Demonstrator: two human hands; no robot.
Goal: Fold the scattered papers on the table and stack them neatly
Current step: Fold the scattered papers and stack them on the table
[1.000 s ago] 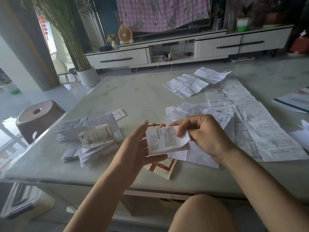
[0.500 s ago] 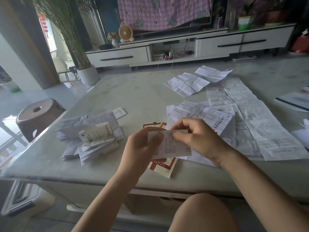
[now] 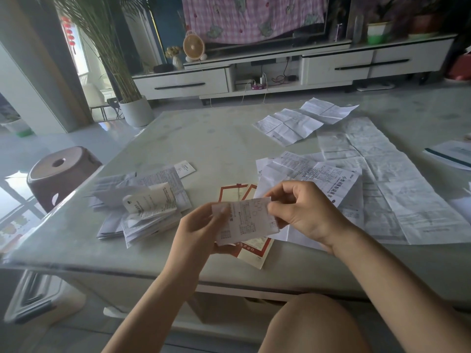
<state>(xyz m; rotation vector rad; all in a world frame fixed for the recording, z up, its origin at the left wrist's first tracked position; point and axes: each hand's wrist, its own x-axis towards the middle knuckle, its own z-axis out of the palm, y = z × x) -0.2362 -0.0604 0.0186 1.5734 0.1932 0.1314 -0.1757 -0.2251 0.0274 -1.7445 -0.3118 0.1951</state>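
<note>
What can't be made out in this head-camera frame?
All head view.
Print on the folded slip, pinched by the left hand and the right hand: too small and blurred.
Red-bordered card: mostly hidden beneath the slip and the left hand.
Folded pile: sheet count unclear, the sheets overlap.
Dark-edged paper: cut off by the right frame edge.

Both arms are bare from the bottom edge of the view upward. The left forearm (image 3: pixel 160 301) and the right forearm (image 3: pixel 382 276) are slim and smooth, and the wrists are bare as well. The left hand (image 3: pixel 201 225) and the right hand (image 3: pixel 305 212) have slender fingers (image 3: pixel 293 192). The nails look short and plain, though the dim light makes that hard to judge. A rounded bare knee (image 3: pixel 313 327) shows at the bottom, its thigh cut off by the frame.
</note>
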